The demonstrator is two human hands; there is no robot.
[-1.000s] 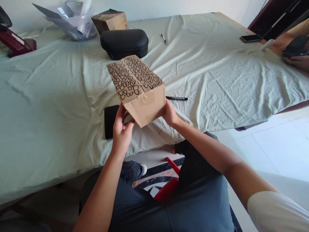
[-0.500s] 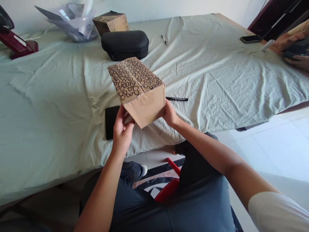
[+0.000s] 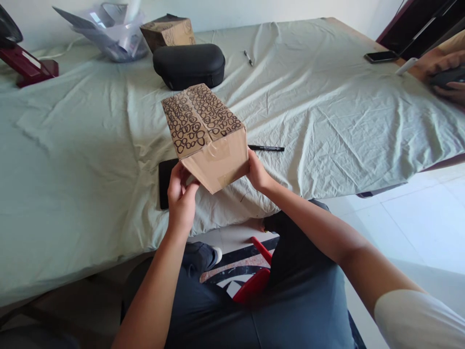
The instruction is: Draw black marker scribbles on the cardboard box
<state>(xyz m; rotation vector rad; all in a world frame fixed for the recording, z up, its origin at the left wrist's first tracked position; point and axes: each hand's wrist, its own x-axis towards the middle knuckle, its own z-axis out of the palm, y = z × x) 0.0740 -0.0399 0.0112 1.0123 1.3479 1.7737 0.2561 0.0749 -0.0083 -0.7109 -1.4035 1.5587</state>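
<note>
A cardboard box [image 3: 218, 160] is held tilted above the near side of the table, its taped top covered with hand-drawn black circles. Its near face is plain brown with clear tape. My left hand [image 3: 180, 196] grips the lower left edge, with some fingers hidden beneath the box. On the right side, my right hand [image 3: 257, 170] holds the lower corner, its fingertips partly hidden behind it. A black marker [image 3: 268, 148] lies on the cloth just beyond my right hand. Partly under the left hand's side of the box is a black phone-like slab [image 3: 165, 183].
Behind the box sit a black zip case [image 3: 189, 67], a second cardboard box [image 3: 178, 34] and a clear plastic basket [image 3: 121, 41]. A pen [image 3: 248, 58] lies farther back. At right are a phone [image 3: 381, 56] and another person's hands [image 3: 445, 72]. Pale cloth [image 3: 90, 160] covers the table.
The box has tilted slightly, its near left corner shifting left and down, and my left hand has moved slightly left with it. My right hand stays nearly still.
</note>
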